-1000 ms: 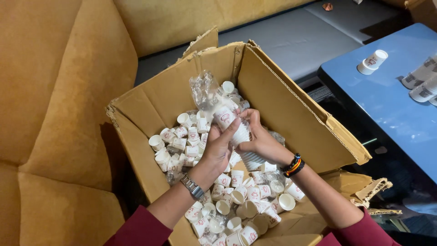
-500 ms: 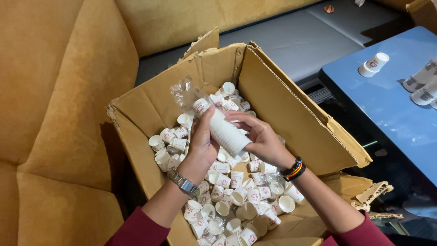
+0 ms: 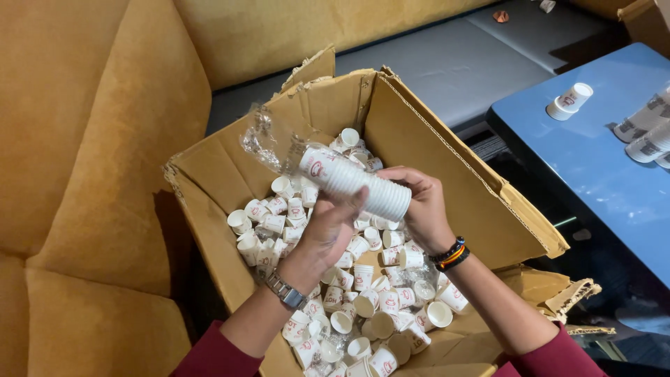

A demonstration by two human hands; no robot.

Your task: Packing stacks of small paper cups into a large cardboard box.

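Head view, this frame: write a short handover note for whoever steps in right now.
Left hand: grips the sleeve of stacked paper cups from below.
Right hand: fingers around the sleeve's wide end.
The sleeve is held level above the open cardboard box, its clear plastic wrap trailing off the far end.
Done: sleeve lifted out of the loose cups.
Left: wrap is not yet off; loose cups fill the box. A few cups stand on the blue table.

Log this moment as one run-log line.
left hand: grips stack of paper cups | right hand: holds stack's end | plastic sleeve: partly off | cardboard box: loose cups below
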